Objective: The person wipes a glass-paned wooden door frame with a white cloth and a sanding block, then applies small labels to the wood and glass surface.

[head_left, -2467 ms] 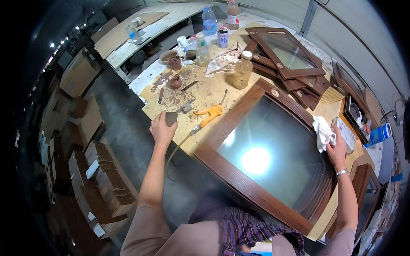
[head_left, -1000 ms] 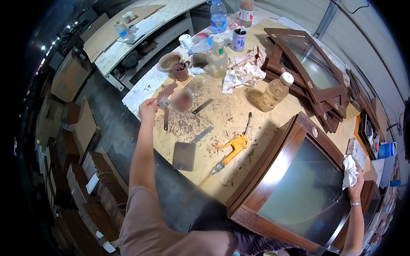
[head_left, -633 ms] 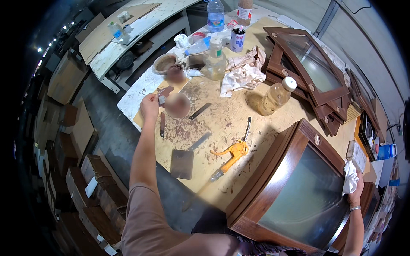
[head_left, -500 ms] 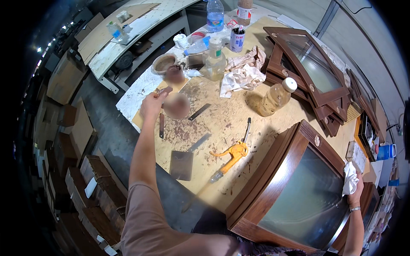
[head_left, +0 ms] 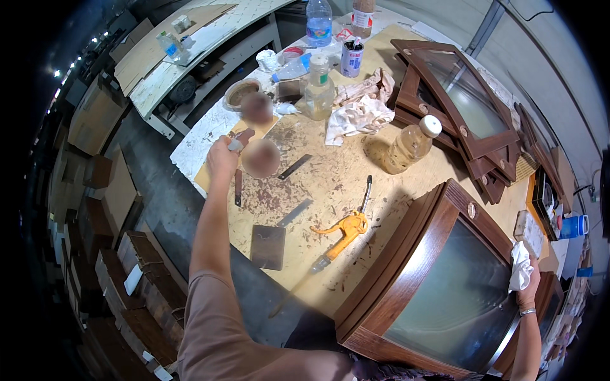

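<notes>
While our left hand (head_left: pixel 221 157) sits left of and beyond the orange air gun (head_left: pixel 349 228), its fingers pinched on a small pale blade (head_left: pixel 236 145), our right hand (head_left: pixel 528 287) is closed around a white cloth (head_left: pixel 521 263), well right of the gun, by the outer edge of a brown glazed frame (head_left: pixel 438 292). We judge the step in hand to be working the blade at some brown paste (head_left: pixel 244 134); whether the paste lies on it, we cannot tell. Any move from here calls for a level blade. Around the gun we count one square plate (head_left: pixel 268 247) and three narrow metal strips (head_left: pixel 295 167) to the left; beyond, two blurred pots (head_left: pixel 260 173), five bottles (head_left: pixel 410 147), one can (head_left: pixel 351 60) and one heap of rags (head_left: pixel 361 116). The overlapping stacked frames (head_left: pixel 495 143), beyond and right, we cannot count.
</notes>
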The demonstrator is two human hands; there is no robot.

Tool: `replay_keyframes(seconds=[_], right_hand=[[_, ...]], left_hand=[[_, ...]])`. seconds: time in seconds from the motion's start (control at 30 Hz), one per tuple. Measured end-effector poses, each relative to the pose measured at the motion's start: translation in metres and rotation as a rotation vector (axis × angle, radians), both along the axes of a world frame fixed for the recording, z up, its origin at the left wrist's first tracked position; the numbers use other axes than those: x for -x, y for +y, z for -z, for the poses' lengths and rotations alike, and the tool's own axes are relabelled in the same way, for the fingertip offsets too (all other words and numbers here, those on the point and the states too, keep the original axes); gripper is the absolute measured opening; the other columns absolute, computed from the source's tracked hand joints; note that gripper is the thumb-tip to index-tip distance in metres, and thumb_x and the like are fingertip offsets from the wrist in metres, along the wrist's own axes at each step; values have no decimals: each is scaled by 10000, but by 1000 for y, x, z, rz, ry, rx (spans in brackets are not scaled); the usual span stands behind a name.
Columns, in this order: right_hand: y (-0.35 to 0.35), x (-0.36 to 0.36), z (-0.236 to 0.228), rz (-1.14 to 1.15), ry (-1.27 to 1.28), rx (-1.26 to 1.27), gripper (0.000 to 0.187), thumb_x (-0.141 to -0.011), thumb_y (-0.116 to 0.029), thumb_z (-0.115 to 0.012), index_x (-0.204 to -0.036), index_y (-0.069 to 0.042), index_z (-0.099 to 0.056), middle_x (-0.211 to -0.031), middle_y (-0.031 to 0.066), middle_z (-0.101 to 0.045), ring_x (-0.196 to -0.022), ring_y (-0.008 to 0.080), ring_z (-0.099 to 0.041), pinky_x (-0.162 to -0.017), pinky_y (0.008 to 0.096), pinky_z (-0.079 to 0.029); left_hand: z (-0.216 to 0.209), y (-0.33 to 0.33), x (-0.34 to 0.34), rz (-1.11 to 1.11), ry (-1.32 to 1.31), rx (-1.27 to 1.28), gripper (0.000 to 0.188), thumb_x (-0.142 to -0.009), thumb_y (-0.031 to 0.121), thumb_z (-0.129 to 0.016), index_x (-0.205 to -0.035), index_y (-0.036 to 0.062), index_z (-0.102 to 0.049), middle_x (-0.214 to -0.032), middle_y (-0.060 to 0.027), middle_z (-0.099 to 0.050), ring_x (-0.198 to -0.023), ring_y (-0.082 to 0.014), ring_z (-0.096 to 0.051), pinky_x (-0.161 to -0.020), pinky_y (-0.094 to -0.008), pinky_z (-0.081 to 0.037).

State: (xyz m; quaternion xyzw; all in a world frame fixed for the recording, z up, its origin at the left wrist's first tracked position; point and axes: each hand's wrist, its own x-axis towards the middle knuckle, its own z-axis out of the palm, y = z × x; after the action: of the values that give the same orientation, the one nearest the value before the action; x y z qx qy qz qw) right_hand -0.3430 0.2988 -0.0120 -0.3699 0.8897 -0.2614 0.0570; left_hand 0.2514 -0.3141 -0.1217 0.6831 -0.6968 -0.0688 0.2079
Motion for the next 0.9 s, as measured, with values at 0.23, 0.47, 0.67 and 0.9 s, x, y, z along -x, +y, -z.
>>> replay_keyframes(seconds=[0.23,0.47,0.67,0.9], right_hand=[[-6,-3,3,-103,125,17,414,-943,-116,-592,-1344,-19,-555,-1090,106,-685,-985,207,-643,-881,329,-494],[-9,-8,-4,-119,121,1,372,-914,-137,-608,-1266,-20,-583,-1074,134,-674,-984,259,-655,-876,340,-492],[-15,-18,-6,-154,141,75,345,-897,-193,-618,-1198,-26,-594,-988,146,-649,-913,289,-644,-836,351,-492],[-13,-21,-14,-186,199,15,333,-890,-252,-636,-1118,-14,-590,-946,164,-615,-892,308,-638,-808,355,-491]], left_hand=[[5,4,-13,-54,-4,-6,277,-785,110,-739,-1047,53,-670,-1043,-174,-699,-1017,-369,-653,-889,-466,-503],[2,6,-11,43,2,169,280,-793,78,-699,-1073,65,-685,-1035,-170,-695,-990,-376,-654,-877,-470,-508],[-6,20,-19,35,-128,72,225,-808,41,-681,-1031,40,-711,-866,-137,-716,-859,-324,-685,-806,-424,-537],[-40,98,-54,-21,1346,-507,243,-954,190,-611,-1077,-16,-654,-849,-53,-668,-752,-147,-606,-704,-288,-488]])
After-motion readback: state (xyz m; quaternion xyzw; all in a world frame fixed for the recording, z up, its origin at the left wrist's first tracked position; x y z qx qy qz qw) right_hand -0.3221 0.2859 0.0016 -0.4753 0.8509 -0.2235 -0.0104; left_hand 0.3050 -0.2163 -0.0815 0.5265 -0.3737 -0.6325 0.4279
